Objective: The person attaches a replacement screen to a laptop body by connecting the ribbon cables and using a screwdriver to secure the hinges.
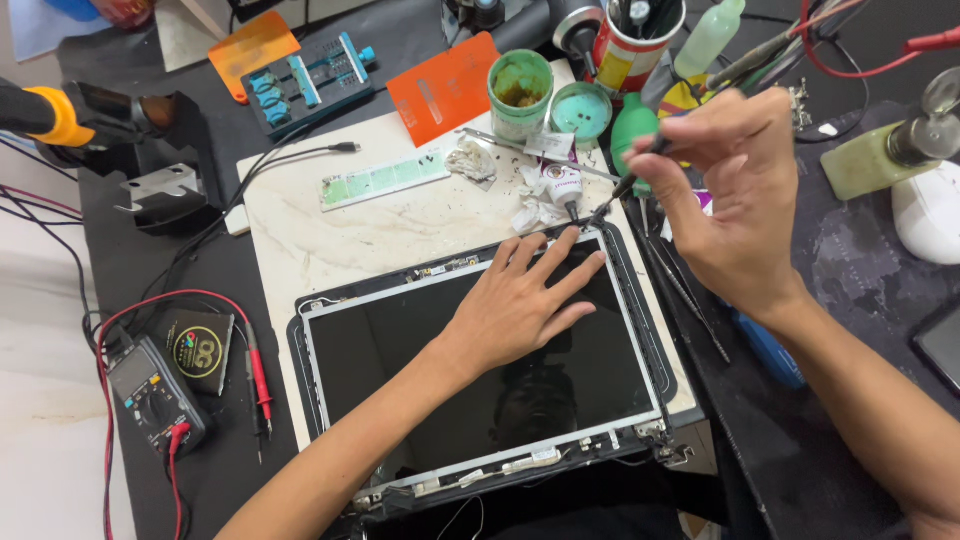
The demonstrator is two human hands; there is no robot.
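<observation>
Pressing flat with fingers spread, the left hand (520,305) steadies a laptop screen panel (480,370) on the counter (820,440); the right hand (725,195) pinches a screwdriver (628,180), tip just beyond the left fingertips.

- One view only: head-worn camera, looking steeply down onto the bench (330,240) from the person's side.
- Near range: both forearms enter from the bottom edge; left hand (520,300) sits mid-frame, right hand (735,190) upper right.
- Laptop screen panel (480,370) fills the lower centre, slightly rotated in frame.
- Far bench edge with the pots is cut by the top border.
</observation>
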